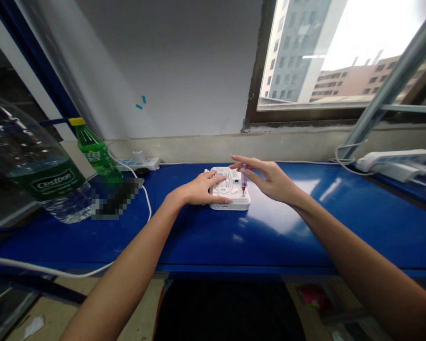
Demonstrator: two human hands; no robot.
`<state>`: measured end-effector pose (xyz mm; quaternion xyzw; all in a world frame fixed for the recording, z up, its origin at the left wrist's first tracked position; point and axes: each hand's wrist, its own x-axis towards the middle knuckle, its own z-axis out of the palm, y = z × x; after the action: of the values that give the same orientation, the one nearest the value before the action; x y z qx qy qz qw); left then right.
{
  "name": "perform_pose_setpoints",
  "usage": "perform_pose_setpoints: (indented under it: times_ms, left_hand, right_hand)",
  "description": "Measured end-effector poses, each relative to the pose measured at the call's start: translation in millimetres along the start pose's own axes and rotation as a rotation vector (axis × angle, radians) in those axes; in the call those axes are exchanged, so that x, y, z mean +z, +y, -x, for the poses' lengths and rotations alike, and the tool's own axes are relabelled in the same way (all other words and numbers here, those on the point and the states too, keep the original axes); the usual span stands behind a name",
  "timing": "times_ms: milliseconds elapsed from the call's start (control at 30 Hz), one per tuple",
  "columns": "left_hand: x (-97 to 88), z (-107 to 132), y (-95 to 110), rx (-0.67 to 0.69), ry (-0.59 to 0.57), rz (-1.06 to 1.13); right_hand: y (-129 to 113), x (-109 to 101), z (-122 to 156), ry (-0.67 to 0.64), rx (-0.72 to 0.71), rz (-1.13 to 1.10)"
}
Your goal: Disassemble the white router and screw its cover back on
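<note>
A white moulded plastic box (230, 195) with raised channels on its top lies flat on the blue table (287, 241). My left hand (202, 188) rests over its left side, with fingers on top and thumb along the front edge. A small syringe (244, 180) holding red liquid stands nearly upright at the box's right part, its tip at or just above the top. My right hand (270, 179) is beside it, and the syringe sits between its thumb and fingers. The exact grip is partly hidden.
A large clear water bottle (39, 175) lies at the left, near a green bottle with a yellow cap (95, 150). A pixelated patch (115, 198) hides something beside them. Power strips (138, 164) and cables run along the wall, below a window.
</note>
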<state>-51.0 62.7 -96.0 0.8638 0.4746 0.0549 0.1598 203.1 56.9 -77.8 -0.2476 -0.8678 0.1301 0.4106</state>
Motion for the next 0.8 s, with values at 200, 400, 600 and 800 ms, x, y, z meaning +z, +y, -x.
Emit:
perform_pose_setpoints:
  times_ms: [200,400,600,800]
  left_hand:
    - [-0.1,0.4,-0.2,0.004,-0.004,0.013]
    - [-0.8,0.6,0.4,0.0,0.003,0.011]
    - [-1.0,0.8,0.2,-0.003,0.001,0.009]
    - [-0.1,0.3,-1.0,-0.01,-0.005,0.021]
  right_hand:
    - [-4.6,-1.1,-2.2,0.102,0.007,0.092]
    - [-2.1,-0.8,-1.3,0.095,-0.026,0.128]
    - [-3.0,-0.9,-0.8,0.025,0.014,0.003]
    - [-6.4,0.2,-3.1,0.135,-0.043,0.134]
